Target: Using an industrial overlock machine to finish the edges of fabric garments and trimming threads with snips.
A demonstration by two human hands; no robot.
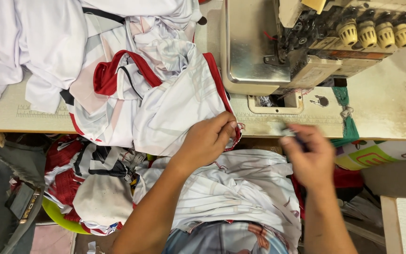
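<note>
Two bare hands over the table [391, 113] edge. Left hand [207, 141] pinches the red-trimmed hem of a white garment [175, 103], which lies bunched on the table left of the sewing machine [306, 42] and hangs into the lap. Right hand [308, 157] is blurred, fingers curled around a small dark object; cannot tell what. More white and red cloth [85, 169] is heaped below the table.

A white garment [175, 101] with red trim lies at nine o'clock of the cream sewing machine [306, 42] with yellow knobs [367, 33].
</note>
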